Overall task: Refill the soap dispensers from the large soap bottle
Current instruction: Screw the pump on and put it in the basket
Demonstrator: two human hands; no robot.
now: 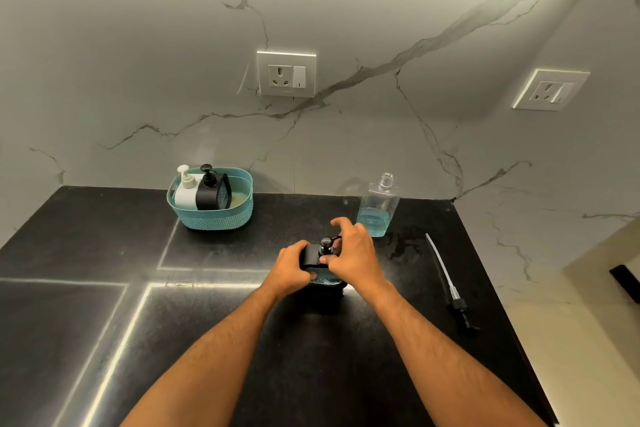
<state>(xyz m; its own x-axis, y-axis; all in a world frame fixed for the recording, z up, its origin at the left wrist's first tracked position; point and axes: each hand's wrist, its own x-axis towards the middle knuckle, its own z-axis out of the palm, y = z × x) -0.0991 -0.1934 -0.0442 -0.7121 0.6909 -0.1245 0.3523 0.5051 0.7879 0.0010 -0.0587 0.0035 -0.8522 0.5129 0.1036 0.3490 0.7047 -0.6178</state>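
1. We have the black dispenser [320, 274] standing upright on the dark countertop [214, 340], in front of us and near the counter's middle. Blue soap shows through its lower part.
2. Our left hand [290, 269] wraps the dispenser's body from the left, fingers curled round it, thumb on the near face. We judge this the right place to steady it: low, on the flat sides.
3. Our right hand [349, 251] is curled over the black pump head [326, 245], thumb and fingers pinching at the collar. It looks like a twisting grip; we cannot tell whether the pump is going on or coming off.
4. The body seems stiff plastic and, with soap inside, moderately weighty. Any film of soap would make it slippery, so we think a firm wrap beats a fingertip hold.
5. The large soap bottle [377, 210] stands uncapped behind our right hand, near the wall, with blue liquid in its lower part only. Clear, thin-walled and mostly empty, it should feel light and tip easily; we would take it round the middle.
6. Its loose pump with long tube [446, 282] lies on the counter to the right, well apart. The tube looks flexible, so the black head is the part to hold.
7. A teal basket [211, 215] at the back left holds a white dispenser [185, 192] and another black dispenser [211, 192].
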